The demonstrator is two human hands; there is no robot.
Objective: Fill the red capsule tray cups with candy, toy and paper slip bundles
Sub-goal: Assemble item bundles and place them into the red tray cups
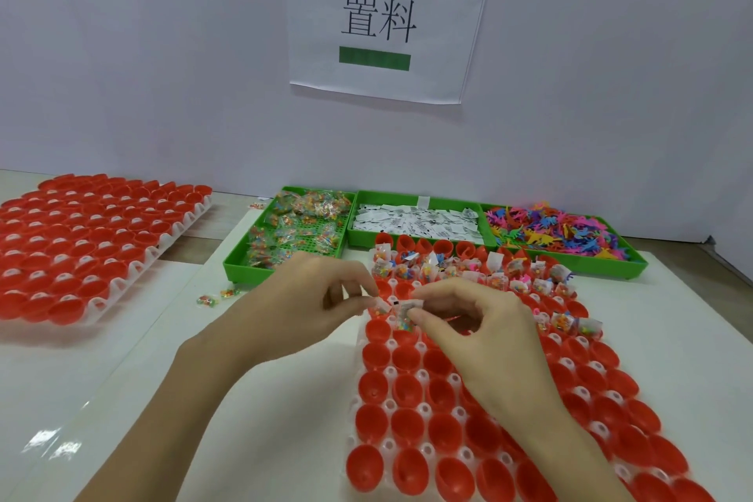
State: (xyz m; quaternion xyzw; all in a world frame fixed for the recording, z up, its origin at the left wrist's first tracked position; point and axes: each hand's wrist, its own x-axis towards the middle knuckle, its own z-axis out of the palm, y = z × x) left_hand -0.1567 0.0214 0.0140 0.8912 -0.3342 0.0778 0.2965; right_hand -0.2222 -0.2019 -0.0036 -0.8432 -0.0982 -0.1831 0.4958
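From the head view I judge the red capsule tray (368, 426) about a third filled: cups toward 12 o'clock hold bundles, those toward 6 o'clock gape empty, while my left hand (313, 300) and right hand (474, 332) pinch one bundle (401, 310) together.

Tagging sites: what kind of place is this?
Likely a manual packing station: labelled wall sign, green bins of candy packets, slips and toys, and red capsule trays filled by hand.

glossy red plastic cups (407, 424), matt paper sign (387, 18)
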